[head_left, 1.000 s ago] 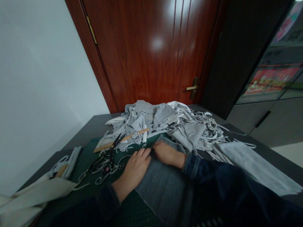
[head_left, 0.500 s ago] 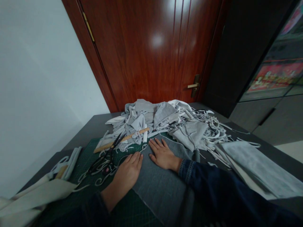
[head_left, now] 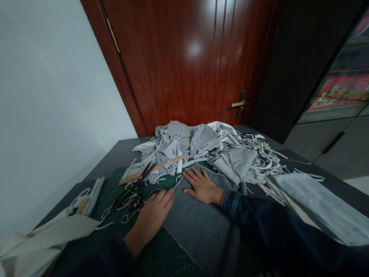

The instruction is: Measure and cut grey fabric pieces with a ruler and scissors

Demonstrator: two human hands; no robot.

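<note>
A dark grey piece of cloth [head_left: 198,231] lies over the green cutting mat [head_left: 173,252]. My right hand [head_left: 203,188] is spread flat on its upper part, fingers apart, pressing it down. At the cloth's left edge, my left hand [head_left: 154,217] has its fingers close together, with the thumb hidden; it seems to pinch the edge, where a thin pale strip runs from the fingertips to the upper corner. Black scissors [head_left: 140,188] lie left of that hand, blades slightly apart, among curled pale fabric strips [head_left: 125,219].
Behind the cloth is a heap of grey and white scraps [head_left: 184,138], with a wooden ruler [head_left: 154,169] before it. Folded pale fabric [head_left: 319,204] lies at right, cream fabric [head_left: 57,236] at left. A red-brown door [head_left: 178,69] stands beyond the table.
The view has shifted slightly, so the scene sits a little farther right. My left fingers have moved slightly at the cloth edge, and the pale strip there looks straighter. My right hand stays flat.
</note>
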